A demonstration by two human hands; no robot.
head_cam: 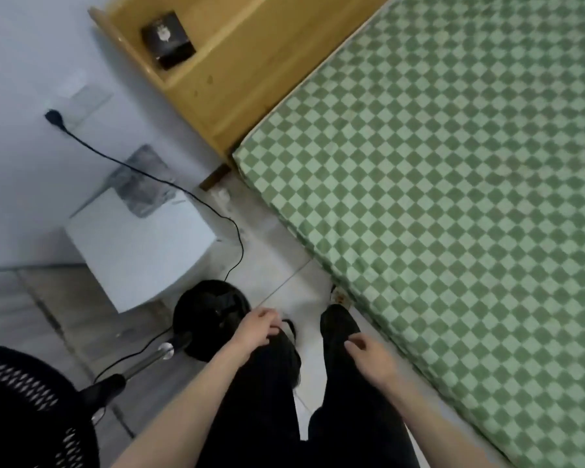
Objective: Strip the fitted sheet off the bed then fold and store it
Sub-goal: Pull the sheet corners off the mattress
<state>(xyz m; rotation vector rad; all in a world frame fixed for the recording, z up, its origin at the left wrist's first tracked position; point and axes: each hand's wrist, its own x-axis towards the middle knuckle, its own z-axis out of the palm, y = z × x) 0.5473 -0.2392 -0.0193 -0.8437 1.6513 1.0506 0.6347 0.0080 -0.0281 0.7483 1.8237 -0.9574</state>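
The green checked fitted sheet (453, 184) lies stretched over the mattress beside me. My left hand (259, 324) and right hand (372, 358) hang loose and empty (fingers half-curled). It looks soft, light; I'd pinch the elastic corner near the wooden headboard (230, 65).

- Pale wall (24, 62) with a black plug (52, 115) and trailing cable (196, 201).
- Light tiled floor (277, 261).
- Wooden headboard shelf (230, 72).
- White box (139, 244) against the wall.
- Black fan (21, 407) at lower left.
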